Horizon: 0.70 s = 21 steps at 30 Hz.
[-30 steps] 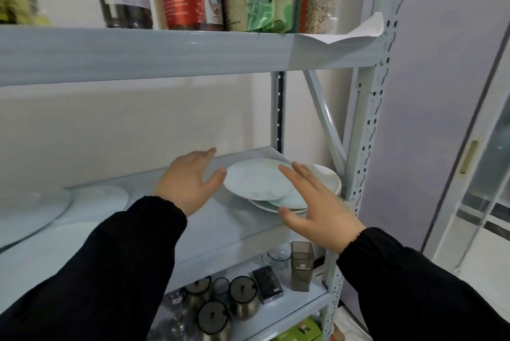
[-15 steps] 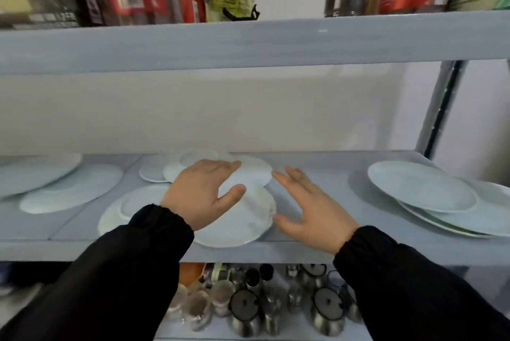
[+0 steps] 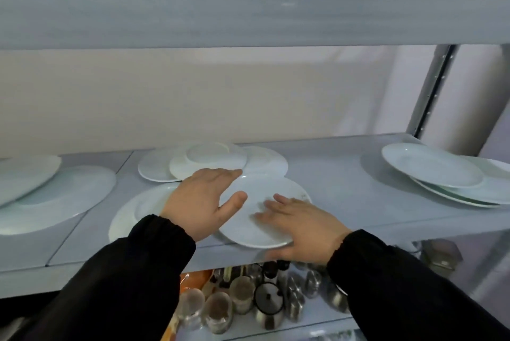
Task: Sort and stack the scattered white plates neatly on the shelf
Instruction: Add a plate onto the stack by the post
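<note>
Now on the centre group, no longer at the right-hand pile (image 3: 430, 166). Right hand (image 3: 303, 226) off the bare shelf (image 3: 345, 202) and onto the front plate (image 3: 244, 233): fingers flat on top, thumb seemingly under the overhanging front rim, so pinching it. Left hand (image 3: 201, 202) spread open over the left rim, thumb on top. Sits half across a larger plate (image 3: 129, 213) at the shelf's front edge. Likely lift next; back cluster (image 3: 209, 161) and left plates (image 3: 55, 194) unsorted.
</note>
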Available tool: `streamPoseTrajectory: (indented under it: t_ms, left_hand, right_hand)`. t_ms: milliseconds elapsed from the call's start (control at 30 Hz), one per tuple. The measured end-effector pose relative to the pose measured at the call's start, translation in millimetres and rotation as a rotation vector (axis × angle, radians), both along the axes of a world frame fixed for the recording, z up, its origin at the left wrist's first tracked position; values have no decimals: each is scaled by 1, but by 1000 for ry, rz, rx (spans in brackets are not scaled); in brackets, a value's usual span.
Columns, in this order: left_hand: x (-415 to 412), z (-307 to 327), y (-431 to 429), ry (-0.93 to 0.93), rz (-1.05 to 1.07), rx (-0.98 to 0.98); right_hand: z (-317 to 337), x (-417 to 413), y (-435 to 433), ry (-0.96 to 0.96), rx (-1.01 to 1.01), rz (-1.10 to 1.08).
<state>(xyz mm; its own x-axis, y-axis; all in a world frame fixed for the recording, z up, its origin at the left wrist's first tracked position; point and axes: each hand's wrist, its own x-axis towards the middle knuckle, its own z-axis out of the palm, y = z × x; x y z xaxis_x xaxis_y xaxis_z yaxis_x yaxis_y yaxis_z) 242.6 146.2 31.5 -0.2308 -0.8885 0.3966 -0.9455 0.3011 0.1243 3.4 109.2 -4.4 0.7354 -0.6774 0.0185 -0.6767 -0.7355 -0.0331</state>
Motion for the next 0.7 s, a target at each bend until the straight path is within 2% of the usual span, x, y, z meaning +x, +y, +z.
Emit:
streamPoseTrajectory:
  t_ms: [133,400,467,567,700]
  left_hand:
    - [-10,1,-14,-2,-91,7]
    - [-65,0,-42,27,-281,18]
    - [-82,-1,-49,46,-317,30]
    - [-107,-4,-63,74,-349,19]
    - [-136,-5,-84,215,-349,7]
  right_hand:
    - [1,-7,7,62,-14,-3]
    - [-3,-71,28,29,1,-121]
    - [-7,-96,33,-28,-115,-88]
    - [-8,-136,40,-50,-171,-113]
    - [18,-185,44,-68,-357,-138]
